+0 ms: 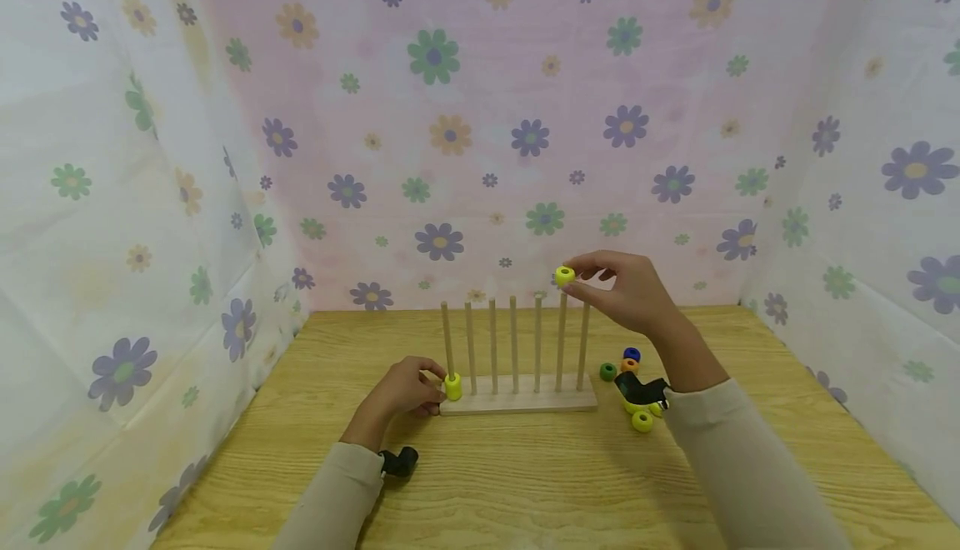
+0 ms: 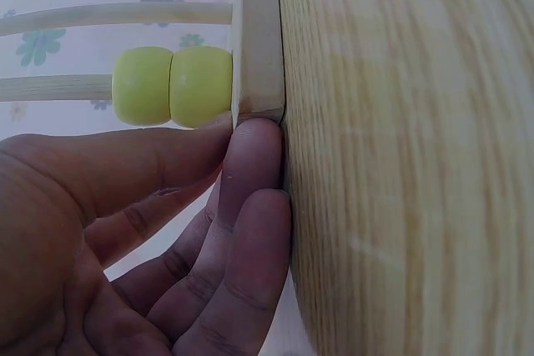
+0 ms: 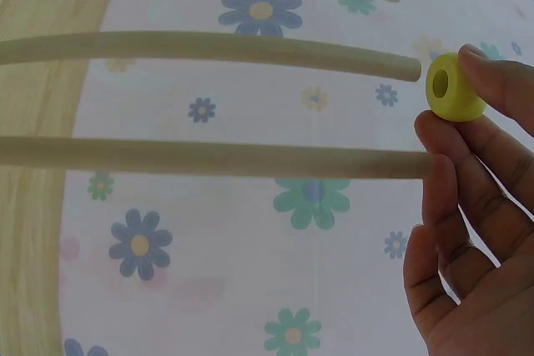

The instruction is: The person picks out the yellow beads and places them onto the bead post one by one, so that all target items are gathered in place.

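Observation:
A wooden rack (image 1: 525, 403) with several upright pegs stands mid-table. Two yellow beads (image 1: 453, 386) sit stacked at the foot of its leftmost peg, also seen close up as yellow beads (image 2: 173, 86) in the left wrist view. My left hand (image 1: 429, 389) rests on the table, and its fingertips (image 2: 254, 152) press against the left end of the rack's base (image 2: 257, 39). My right hand (image 1: 579, 277) is raised over the right-hand pegs and pinches a yellow bead (image 1: 565, 276) between thumb and forefinger. The bead (image 3: 455, 87) hangs just off the peg tips (image 3: 413, 68), its hole facing them.
Loose beads lie right of the rack: green (image 1: 607, 372), blue (image 1: 632, 354), orange (image 1: 628, 364) and yellow (image 1: 642, 421). Flowered cloth walls (image 1: 112, 225) close in the wooden table (image 1: 525, 483) at the left, back and right.

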The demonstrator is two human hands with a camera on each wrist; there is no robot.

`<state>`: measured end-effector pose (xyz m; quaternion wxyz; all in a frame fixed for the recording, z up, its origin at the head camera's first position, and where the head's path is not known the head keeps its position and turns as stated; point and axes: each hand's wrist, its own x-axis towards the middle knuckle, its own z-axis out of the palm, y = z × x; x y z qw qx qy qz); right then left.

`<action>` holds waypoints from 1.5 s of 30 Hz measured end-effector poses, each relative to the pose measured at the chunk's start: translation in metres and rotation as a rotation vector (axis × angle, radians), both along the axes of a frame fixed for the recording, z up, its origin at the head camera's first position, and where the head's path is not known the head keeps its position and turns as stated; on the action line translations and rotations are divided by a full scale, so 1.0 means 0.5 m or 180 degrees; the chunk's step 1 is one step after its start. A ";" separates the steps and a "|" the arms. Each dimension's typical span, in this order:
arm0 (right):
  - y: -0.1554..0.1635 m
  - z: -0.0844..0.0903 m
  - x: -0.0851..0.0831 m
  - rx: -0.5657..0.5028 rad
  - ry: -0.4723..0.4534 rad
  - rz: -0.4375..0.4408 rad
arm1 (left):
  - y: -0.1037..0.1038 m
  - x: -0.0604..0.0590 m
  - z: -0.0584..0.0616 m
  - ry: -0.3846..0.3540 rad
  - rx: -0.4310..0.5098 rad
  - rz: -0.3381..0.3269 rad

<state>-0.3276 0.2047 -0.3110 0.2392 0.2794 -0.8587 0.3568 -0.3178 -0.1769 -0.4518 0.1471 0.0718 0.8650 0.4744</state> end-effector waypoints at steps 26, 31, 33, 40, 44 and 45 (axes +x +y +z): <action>-0.080 0.018 -0.001 -0.0058 -0.0155 0.0318 | -0.001 -0.003 0.000 0.0066 -0.0057 -0.0024; -0.103 0.022 -0.005 -0.0068 -0.0122 0.0394 | -0.002 0.001 0.003 0.0036 -0.0043 0.0004; -0.112 0.025 -0.005 -0.0069 -0.0136 0.0417 | -0.002 0.003 0.003 0.0036 -0.0038 0.0009; -0.138 0.032 -0.005 -0.0039 -0.0247 0.0461 | -0.003 0.003 -0.001 0.0029 -0.0007 0.0010; -0.152 0.032 -0.006 0.0017 -0.0237 0.0451 | -0.003 0.002 -0.001 0.0026 0.0006 -0.0007; -0.156 0.031 -0.006 0.0026 -0.0235 0.0449 | -0.003 0.002 -0.001 0.0028 0.0012 -0.0013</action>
